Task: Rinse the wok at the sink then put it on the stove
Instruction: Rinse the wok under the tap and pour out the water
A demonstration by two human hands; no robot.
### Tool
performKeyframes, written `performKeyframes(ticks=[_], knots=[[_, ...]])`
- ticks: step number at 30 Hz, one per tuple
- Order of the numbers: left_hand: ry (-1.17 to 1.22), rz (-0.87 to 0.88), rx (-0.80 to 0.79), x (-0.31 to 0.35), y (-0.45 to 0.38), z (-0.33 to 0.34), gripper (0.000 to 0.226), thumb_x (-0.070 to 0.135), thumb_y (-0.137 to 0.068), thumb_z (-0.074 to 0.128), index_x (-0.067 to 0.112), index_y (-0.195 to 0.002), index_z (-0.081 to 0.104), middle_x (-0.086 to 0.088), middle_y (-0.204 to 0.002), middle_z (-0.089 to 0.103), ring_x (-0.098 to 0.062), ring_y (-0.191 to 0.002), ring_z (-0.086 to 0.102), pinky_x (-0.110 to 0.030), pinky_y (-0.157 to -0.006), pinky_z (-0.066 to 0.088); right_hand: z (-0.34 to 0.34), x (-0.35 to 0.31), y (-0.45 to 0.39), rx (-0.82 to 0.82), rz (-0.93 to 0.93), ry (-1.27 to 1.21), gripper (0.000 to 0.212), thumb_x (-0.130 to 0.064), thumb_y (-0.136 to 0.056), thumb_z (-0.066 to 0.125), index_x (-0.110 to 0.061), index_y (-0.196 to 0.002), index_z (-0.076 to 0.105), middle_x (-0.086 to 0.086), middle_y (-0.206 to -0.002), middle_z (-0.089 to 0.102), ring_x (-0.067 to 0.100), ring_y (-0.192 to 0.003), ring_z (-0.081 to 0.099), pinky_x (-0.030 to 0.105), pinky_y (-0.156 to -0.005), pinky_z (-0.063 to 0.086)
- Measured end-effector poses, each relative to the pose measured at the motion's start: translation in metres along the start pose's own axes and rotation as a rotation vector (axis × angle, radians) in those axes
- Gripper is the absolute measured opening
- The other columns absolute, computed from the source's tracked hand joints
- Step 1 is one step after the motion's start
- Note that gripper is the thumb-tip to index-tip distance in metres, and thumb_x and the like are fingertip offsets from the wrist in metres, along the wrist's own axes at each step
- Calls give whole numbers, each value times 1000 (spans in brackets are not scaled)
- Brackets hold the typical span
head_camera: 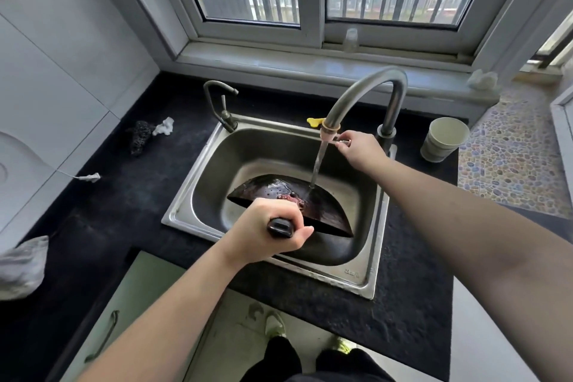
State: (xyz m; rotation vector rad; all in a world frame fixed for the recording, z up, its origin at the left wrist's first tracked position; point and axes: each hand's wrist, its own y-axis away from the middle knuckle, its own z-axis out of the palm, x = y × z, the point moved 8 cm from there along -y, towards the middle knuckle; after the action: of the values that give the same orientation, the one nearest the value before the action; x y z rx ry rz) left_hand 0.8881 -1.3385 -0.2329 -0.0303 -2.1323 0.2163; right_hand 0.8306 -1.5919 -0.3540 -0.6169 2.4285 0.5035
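A dark wok point(279, 195) hangs tilted inside the steel sink point(356, 276), its inner side turned away from me. My left hand point(269, 232) is closed around the wok's black handle point(280, 228) at the sink's near edge. Water runs from the tall curved tap point(356, 93) onto the wok's upper right rim. My right hand point(359, 149) pinches the tap's lever point(342, 142) to the right of the spout. No stove is in view.
A small second tap point(221, 102) stands at the sink's back left. On the black counter point(130, 195) lie a dark scrubber point(139, 136) and a white scrap point(164, 126). A pale cup point(443, 139) stands at the right. A grey cloth point(23, 267) lies at the far left.
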Motion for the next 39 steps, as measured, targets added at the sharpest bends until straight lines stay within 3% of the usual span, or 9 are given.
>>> performKeyframes(ticks=[3,6,8,10,15,23,32,36,39], knots=[[189,-127,205,-11,12,-15,15,13,-79,73,7,-81,60,-7,-74,66,-20,-70,63,-29,-72,50,-1,-1,0,-4,-15,40,34,-38,-95,51,-20,-122,62,10,-118,67,29,-107,61,35,-89,50],[338,-158,434,-18,25,-29,21,16,-83,70,0,-75,59,-11,-75,63,-21,-75,60,-30,-78,49,-2,-3,1,-9,-42,80,35,-37,-95,50,-18,-123,62,11,-117,67,30,-106,61,36,-89,50],[358,-202,485,-23,30,-33,27,20,-82,69,1,-69,55,-16,-69,57,-26,-68,53,-26,-74,46,-2,-4,3,-14,-55,91,36,-36,-96,49,-17,-123,61,12,-117,67,31,-105,61,38,-89,50],[307,-230,466,-26,32,-33,30,24,-82,69,4,-66,53,-19,-66,55,-33,-64,49,-31,-70,43,-1,-5,4,-19,-60,92,36,-35,-96,49,-16,-124,60,13,-117,67,31,-105,61,39,-89,50],[297,-244,531,-29,37,-32,27,26,-82,68,7,-67,56,-15,-66,55,-15,-65,51,-24,-70,43,-3,-6,5,-28,-61,103,35,-36,-97,48,-16,-123,61,13,-117,67,31,-106,60,37,-89,50],[298,-185,493,-20,29,-20,24,17,-83,65,3,-66,55,-8,-63,55,-13,-63,50,-21,-67,43,-3,-6,4,-64,-74,116,37,-40,-97,48,-17,-124,61,12,-118,67,29,-106,61,36,-90,50],[216,-109,395,-6,3,6,23,12,-87,66,10,-67,56,4,-63,53,-18,-59,49,-30,-63,41,-1,-8,7,-49,-71,102,39,-38,-99,46,-15,-129,57,13,-121,65,31,-112,58,40,-96,47],[187,-92,342,-3,-3,10,24,15,-86,66,3,-67,56,-5,-62,54,-25,-58,50,-40,-59,44,-1,-8,8,-41,-57,103,39,-38,-99,46,-16,-130,56,14,-120,65,31,-111,59,41,-94,48],[166,-68,280,0,-5,15,24,13,-84,67,3,-67,55,-7,-64,54,-24,-59,50,-38,-59,44,0,-7,8,-38,-54,95,39,-37,-99,45,-15,-130,56,15,-120,65,32,-111,59,40,-95,47]])
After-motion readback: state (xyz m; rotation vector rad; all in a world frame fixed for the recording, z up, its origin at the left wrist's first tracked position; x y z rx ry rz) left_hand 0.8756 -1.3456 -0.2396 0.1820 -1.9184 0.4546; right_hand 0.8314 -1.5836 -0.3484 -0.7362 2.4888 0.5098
